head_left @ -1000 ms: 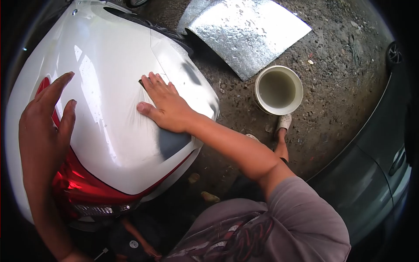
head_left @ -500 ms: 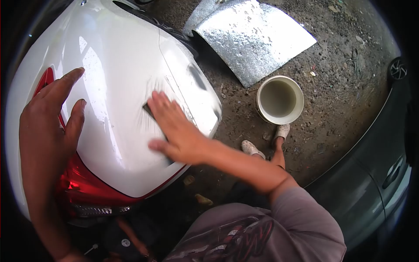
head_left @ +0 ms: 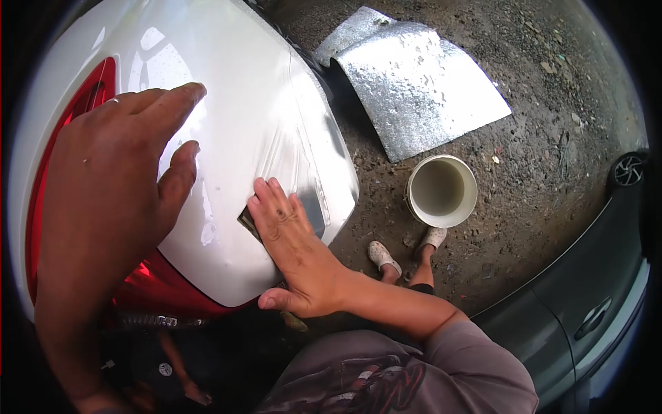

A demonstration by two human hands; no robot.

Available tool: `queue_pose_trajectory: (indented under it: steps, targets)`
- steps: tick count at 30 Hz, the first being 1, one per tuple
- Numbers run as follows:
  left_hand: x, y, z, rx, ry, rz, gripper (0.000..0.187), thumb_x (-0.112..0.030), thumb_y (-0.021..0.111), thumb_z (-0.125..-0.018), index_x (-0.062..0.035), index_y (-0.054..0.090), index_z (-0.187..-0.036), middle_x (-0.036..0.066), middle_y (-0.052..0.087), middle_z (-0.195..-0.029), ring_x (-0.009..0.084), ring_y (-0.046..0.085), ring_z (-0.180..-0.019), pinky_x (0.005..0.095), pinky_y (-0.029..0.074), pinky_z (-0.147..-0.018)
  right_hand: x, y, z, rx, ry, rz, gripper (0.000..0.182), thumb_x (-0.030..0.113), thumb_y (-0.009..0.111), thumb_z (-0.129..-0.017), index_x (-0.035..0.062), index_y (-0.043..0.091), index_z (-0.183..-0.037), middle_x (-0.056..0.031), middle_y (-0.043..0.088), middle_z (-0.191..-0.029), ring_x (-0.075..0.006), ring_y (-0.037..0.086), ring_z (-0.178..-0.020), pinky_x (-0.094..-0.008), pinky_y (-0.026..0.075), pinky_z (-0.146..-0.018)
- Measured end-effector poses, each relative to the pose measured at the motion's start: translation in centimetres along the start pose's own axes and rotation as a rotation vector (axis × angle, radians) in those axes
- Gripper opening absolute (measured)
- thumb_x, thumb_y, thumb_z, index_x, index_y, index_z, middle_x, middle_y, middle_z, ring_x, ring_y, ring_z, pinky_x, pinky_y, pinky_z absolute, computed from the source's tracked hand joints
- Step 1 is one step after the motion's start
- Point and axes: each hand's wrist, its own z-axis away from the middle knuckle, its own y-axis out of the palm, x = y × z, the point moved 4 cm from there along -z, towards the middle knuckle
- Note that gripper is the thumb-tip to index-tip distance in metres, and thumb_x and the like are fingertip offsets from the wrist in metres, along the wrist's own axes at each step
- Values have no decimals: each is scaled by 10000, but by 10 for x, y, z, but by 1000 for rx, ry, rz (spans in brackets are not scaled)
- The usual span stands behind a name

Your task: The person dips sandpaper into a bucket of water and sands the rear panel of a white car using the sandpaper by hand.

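My right hand [head_left: 293, 245] lies with its fingers flat on the rear corner of a white car body panel [head_left: 227, 159]. Under the fingers is a thin dark sheet of sandpaper [head_left: 249, 223]; its edge shows beside the index finger, and the rest is hidden by the hand. Wet streaks run over the paint just beyond the fingertips. My left hand [head_left: 124, 162], with a ring on one finger, is open, thumb and fingers apart. In this view it overlaps the red tail light [head_left: 52, 169] and the white paint beside it.
A white bucket [head_left: 414, 204] of cloudy water stands on wet dirt near feet in light clogs [head_left: 383, 259]. Beyond lies a silver foil sheet [head_left: 427, 90]. A dark car [head_left: 552, 317] is at right. Another person's hand [head_left: 197, 395] shows below the bumper.
My right hand, with the sandpaper under it, has moved down towards the panel's rear edge. My left hand has shifted right and looks larger. The whole view has tilted slightly.
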Motion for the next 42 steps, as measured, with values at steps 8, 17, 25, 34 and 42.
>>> queue_pose_trajectory:
  steps: [8,17,25,34,42]
  targets:
    - [5,-3,-5,-69,-10,-43,445,-40,743,-953,-40,695,-1395,205,768,-1229,369,746,-1108,453,583,-1007,-74,-20,-60,-21,208,12,1105,788,305,-1061,-39,-2,-1727,-292,9,-1805,-413,-39,-1688,-570,23,-1350]
    - [7,1,-3,-97,-16,-87,450,-64,743,-952,-39,691,-1398,201,764,-1238,389,739,-1109,464,578,-1000,-88,-27,-76,-78,259,-46,990,762,368,-1065,82,163,-1756,-290,61,-1806,-461,28,-1683,-604,65,-1338]
    - [11,2,-4,-101,62,-68,436,-98,726,-965,-48,695,-1397,211,768,-1239,385,748,-1086,466,583,-985,-44,-25,-71,-10,55,45,964,752,350,-1077,83,189,-1753,-265,112,-1809,-463,43,-1681,-632,60,-1328]
    - [8,4,-3,-101,42,-60,418,-114,745,-961,-53,710,-1374,209,783,-1192,384,765,-1046,462,602,-943,-49,-25,-77,-15,36,59,985,753,386,-1066,61,208,-1744,-242,141,-1811,-472,56,-1678,-652,70,-1320]
    - [1,0,-4,17,-14,-57,427,-99,743,-967,-52,705,-1390,205,779,-1235,375,766,-1084,456,598,-987,-5,-1,3,77,-128,77,981,763,389,-1052,98,209,-1750,-233,118,-1819,-480,43,-1679,-702,66,-1298]
